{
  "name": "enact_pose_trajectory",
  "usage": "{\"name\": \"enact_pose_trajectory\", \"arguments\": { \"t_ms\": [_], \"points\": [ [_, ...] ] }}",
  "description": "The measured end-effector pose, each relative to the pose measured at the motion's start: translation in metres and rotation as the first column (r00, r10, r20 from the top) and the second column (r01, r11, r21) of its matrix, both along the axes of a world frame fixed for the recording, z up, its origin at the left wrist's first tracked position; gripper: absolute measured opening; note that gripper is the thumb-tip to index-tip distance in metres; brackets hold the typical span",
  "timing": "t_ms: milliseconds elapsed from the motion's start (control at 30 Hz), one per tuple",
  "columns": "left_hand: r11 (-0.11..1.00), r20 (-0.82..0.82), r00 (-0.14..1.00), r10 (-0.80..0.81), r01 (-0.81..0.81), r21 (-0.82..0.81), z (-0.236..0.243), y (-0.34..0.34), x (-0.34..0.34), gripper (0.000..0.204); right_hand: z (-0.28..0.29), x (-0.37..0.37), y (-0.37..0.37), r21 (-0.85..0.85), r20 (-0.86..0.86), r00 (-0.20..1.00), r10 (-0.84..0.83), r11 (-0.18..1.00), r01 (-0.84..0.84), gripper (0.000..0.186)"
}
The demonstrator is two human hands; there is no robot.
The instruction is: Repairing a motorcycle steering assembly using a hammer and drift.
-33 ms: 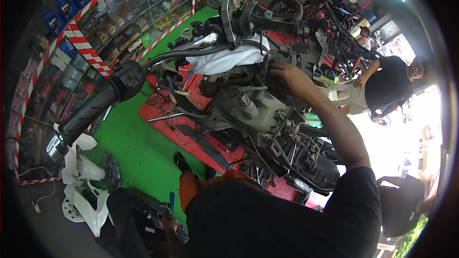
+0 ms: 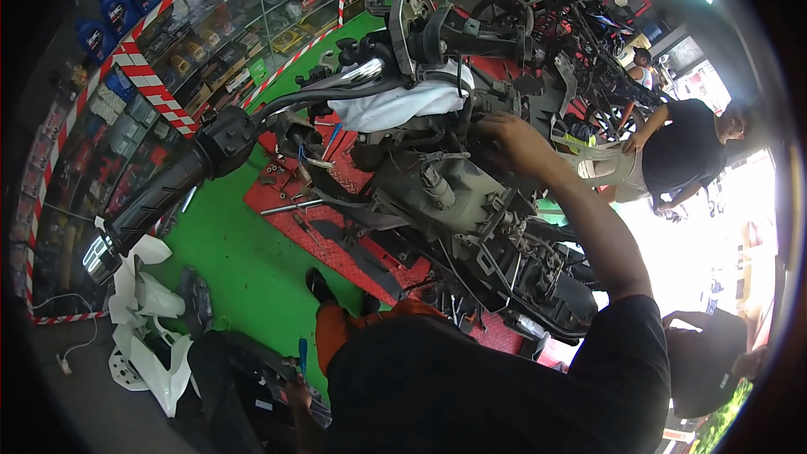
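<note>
A partly stripped motorcycle (image 2: 454, 189) stands before me, its dusty body and wiring exposed. My right hand (image 2: 514, 141) reaches in at its front, just behind the steering area, with fingers curled down among dark parts. The fingertips and anything between them are hidden. A white cloth (image 2: 403, 105) is draped beside that hand, under the handlebar (image 2: 328, 88). Low in the picture, my left hand (image 2: 296, 391) is closed at a blue-handled screwdriver (image 2: 303, 353), the handle sticking up past the fingers. Black panels (image 2: 261, 378) lie right around this hand.
The long black handlebar grip (image 2: 160, 202) juts out at left. White fairing pieces (image 2: 160, 361) sit on the floor below it. Tools lie on the red lift plate (image 2: 282, 193). Glass display cases (image 2: 202, 42) line the left. A person in a dark shirt (image 2: 685, 147) stands at right.
</note>
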State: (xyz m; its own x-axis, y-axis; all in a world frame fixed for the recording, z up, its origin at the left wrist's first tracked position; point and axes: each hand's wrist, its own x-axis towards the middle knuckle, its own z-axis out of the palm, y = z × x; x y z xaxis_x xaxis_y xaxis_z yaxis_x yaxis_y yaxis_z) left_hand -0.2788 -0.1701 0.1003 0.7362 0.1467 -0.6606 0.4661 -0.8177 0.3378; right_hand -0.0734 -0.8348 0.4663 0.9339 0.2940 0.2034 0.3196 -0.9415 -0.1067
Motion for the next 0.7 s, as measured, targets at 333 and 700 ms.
{"name": "enact_pose_trajectory", "arguments": {
  "t_ms": [333, 700],
  "points": [
    [0.991, -0.122, 0.984, 0.127, -0.13, -0.014, -0.037, 0.021, 0.001, 0.047, -0.003, 0.007, -0.003, -0.084, -0.337, 0.777, -0.531, 0.839, 0.537, 0.038],
    [0.996, 0.024, 1.0, -0.019, 0.021, -0.091, -0.048, 0.037, 0.011, 0.042, 0.0, -0.01, 0.006, -0.133, -0.259, 0.666, -0.699, 0.709, 0.692, 0.038]
  ]
}}
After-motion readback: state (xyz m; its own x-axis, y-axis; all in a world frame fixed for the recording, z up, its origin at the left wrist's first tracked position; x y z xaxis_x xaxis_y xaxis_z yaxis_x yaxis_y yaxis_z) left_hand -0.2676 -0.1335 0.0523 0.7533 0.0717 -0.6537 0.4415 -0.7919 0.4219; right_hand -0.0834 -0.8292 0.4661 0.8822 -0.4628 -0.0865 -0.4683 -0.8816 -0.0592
